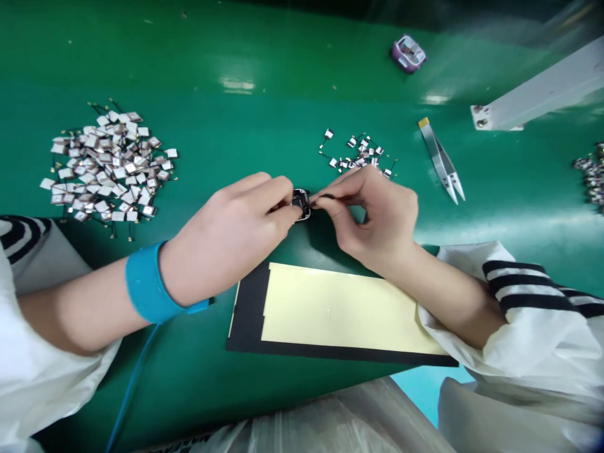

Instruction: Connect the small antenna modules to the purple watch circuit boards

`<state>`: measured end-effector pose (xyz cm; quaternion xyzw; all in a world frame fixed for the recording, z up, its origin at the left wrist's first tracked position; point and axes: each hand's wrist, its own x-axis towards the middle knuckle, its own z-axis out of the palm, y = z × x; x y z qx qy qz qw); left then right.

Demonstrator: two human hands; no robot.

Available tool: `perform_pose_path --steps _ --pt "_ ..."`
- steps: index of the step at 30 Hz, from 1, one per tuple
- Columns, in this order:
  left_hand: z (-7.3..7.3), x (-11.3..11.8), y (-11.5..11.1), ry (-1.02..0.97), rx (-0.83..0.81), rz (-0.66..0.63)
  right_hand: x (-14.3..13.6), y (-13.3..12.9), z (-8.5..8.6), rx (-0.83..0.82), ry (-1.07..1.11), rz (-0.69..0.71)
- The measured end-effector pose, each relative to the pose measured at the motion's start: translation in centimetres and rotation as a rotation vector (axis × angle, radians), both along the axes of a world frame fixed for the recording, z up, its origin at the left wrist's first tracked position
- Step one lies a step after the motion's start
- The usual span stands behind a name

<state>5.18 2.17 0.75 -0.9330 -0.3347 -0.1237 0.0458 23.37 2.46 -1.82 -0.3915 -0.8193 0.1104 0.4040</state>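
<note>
My left hand (pixel 248 223), with a blue wrist strap (pixel 153 283) on its arm, grips a small dark device housing (pixel 302 204) with a light rim. Fingers cover most of the housing's left part. At the housing's right edge, my right hand (pixel 377 211) pinches a small dark piece (pixel 326 196); its kind I cannot make out. Just beyond the right hand lies a small heap of parts with short black cables (pixel 363 151). Metal tweezers (pixel 441 160) with a yellow end rest to the right of it.
A big pile of white square modules with cables (pixel 108 163) lies at the left. Toward the back is a purple device housing (pixel 408 53). A white metal bracket (pixel 542 85) stands at the right. Yellow sheet (pixel 340 308) on black backing lies near the front edge of the green table (pixel 189 50).
</note>
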Motion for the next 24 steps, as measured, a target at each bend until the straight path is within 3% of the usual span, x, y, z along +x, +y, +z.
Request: perform_pose_path --steps 4,8,11,19,24 --pt "0.2 0.1 0.0 -0.017 -0.006 0.002 0.6 0.7 -0.3 -0.126 0.171 -0.002" --pt "0.3 0.3 0.0 -0.021 -0.012 0.003 1.0 1.7 0.0 -0.285 0.033 0.145" --pt "0.2 0.4 0.0 -0.007 0.012 0.025 0.9 2.0 0.4 -0.382 -0.032 0.165" --pt "0.4 0.6 -0.2 -0.018 0.028 0.043 0.6 1.3 0.9 -0.347 -0.070 0.087" --pt "0.2 0.7 -0.3 -0.013 0.034 0.040 0.5 1.4 1.0 -0.290 -0.013 0.133"
